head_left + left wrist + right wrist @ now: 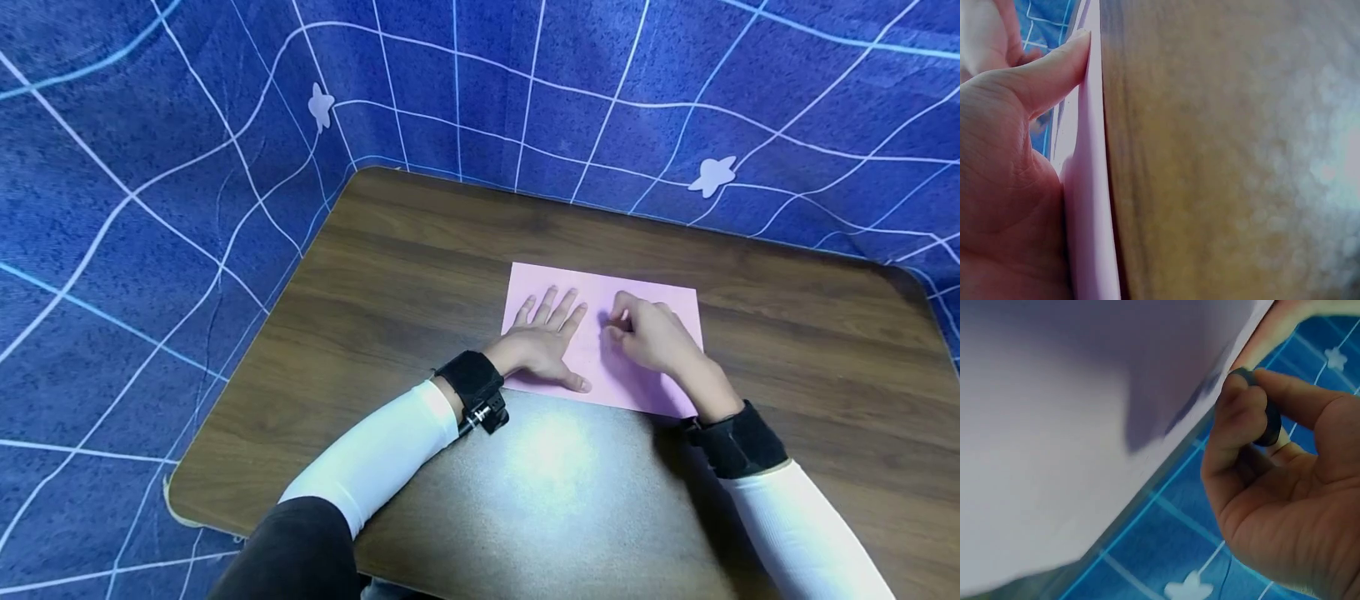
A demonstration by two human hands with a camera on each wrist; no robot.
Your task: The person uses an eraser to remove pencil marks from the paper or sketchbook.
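A pink sheet of paper point(600, 287) lies flat on the wooden table point(420, 267). My left hand point(546, 343) rests on its left part, fingers spread and thumb at the near edge. Over the right part of the sheet, my right hand point(654, 335) has its fingers curled. In the right wrist view it pinches a small dark, rounded piece point(1272, 425) between thumb and fingers, close over the paper; I cannot tell its exact kind. The hand hides that piece in the head view.
Blue cloth point(480, 92) with white and light-blue lines and star shapes hangs behind and to the left of the table. Black straps point(471, 379) sit on both wrists. A bright light reflection lies on the tabletop in front of the paper.
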